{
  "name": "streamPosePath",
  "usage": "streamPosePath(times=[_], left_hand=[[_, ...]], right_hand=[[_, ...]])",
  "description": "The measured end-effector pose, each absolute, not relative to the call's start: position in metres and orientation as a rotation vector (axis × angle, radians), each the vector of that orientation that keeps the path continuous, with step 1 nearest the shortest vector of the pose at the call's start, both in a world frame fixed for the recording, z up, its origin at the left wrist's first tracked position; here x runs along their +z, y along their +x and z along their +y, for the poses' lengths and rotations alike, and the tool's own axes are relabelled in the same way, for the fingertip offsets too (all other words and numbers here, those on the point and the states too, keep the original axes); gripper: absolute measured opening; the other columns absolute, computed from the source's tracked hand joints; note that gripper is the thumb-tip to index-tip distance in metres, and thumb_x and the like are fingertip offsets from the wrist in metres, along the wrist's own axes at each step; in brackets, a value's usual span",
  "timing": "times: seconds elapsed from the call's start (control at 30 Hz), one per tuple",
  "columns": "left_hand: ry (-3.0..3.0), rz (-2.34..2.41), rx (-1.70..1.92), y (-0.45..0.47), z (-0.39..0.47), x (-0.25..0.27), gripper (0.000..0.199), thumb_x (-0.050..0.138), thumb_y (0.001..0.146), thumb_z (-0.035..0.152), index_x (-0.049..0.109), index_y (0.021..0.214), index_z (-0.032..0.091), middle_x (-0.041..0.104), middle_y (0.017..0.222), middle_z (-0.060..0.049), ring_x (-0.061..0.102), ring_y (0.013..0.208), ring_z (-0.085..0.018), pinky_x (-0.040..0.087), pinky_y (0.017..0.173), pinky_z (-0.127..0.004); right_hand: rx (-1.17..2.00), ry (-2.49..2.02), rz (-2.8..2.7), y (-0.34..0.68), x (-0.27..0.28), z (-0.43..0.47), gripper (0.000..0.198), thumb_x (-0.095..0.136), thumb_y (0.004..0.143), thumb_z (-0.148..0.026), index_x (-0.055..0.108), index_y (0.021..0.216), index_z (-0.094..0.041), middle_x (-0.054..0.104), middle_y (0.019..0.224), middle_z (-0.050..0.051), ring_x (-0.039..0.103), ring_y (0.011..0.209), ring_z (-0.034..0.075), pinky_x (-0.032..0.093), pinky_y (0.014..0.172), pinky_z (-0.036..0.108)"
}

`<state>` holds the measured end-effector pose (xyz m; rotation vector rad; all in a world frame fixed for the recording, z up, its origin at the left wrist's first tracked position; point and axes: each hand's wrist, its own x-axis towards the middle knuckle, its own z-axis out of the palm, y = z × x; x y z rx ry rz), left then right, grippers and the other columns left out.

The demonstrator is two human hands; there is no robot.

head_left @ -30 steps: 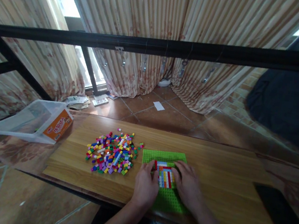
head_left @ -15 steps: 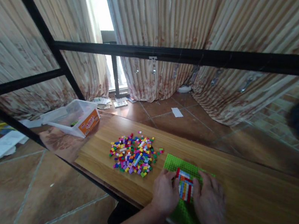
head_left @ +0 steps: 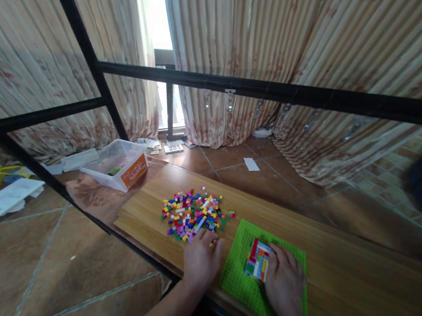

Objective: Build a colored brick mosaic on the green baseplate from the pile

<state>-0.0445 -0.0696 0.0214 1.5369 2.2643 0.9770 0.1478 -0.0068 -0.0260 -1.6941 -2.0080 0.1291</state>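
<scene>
A green studded baseplate (head_left: 237, 281) lies on the wooden tabletop in front of me. On it stands a small block of toy bricks (head_left: 258, 260) in red, white, blue, orange and yellow. My right hand (head_left: 286, 281) holds this block from its right side, thumb and fingers bent against it and covering its right edge. Left of the baseplate, my left hand (head_left: 202, 259) reaches to the near edge of a loose pile of small coloured bricks (head_left: 189, 214). Its fingers are bent, with a gap between thumb and forefinger; a bit of yellow shows there.
A clear plastic box (head_left: 103, 175) with an orange label stands beyond the board's left end. A black metal bar (head_left: 266, 89) crosses in front of the curtains (head_left: 257, 25). White paper (head_left: 251, 164) lies on the tiled floor.
My left hand has left the brick block and moved left to the loose pile. My right hand stays at the block's right side. The view has shifted slightly.
</scene>
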Motion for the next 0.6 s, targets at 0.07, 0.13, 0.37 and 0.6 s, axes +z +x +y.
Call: streamPosePath(times=[0.07,0.13,0.37,0.6], left_hand=[[1.52,2.422,0.89,-0.069,-0.071,0.023,0.019,0.049,0.089,0.032,0.063,0.094,0.02,0.062,0.099,-0.006,0.06,0.091,-0.018,0.043,0.074,-0.027],[1.535,2.513,0.727,-0.086,-0.069,0.024,0.016,0.054,0.085,0.03,0.062,0.094,0.02,0.06,0.103,-0.007,0.058,0.096,-0.02,0.044,0.075,-0.028],[1.523,2.551,0.498,-0.096,-0.06,0.02,0.012,0.051,0.086,0.025,0.061,0.088,0.019,0.059,0.103,-0.009,0.058,0.097,-0.02,0.044,0.074,-0.028],[1.446,2.434,0.844,-0.099,-0.064,0.031,0.013,0.049,0.086,0.026,0.059,0.084,0.018,0.06,0.092,-0.007,0.059,0.083,-0.019,0.041,0.07,-0.029]], right_hand=[[0.129,-1.686,-1.996,0.147,-0.026,-0.007,0.048,0.024,0.093,-0.039,0.063,0.11,-0.019,0.062,0.115,0.01,0.053,0.104,0.028,0.04,0.092,0.046],[0.131,-1.672,-1.985,0.147,-0.027,-0.007,0.048,0.024,0.094,-0.04,0.064,0.109,-0.019,0.062,0.114,0.009,0.053,0.103,0.027,0.04,0.092,0.046],[0.136,-1.664,-1.984,0.148,-0.028,-0.006,0.048,0.024,0.094,-0.04,0.064,0.109,-0.019,0.062,0.115,0.01,0.053,0.103,0.027,0.04,0.091,0.047],[0.233,-1.651,-1.957,0.146,-0.022,-0.004,0.04,0.03,0.093,-0.037,0.063,0.111,-0.02,0.062,0.113,0.009,0.053,0.106,0.027,0.039,0.094,0.049]])
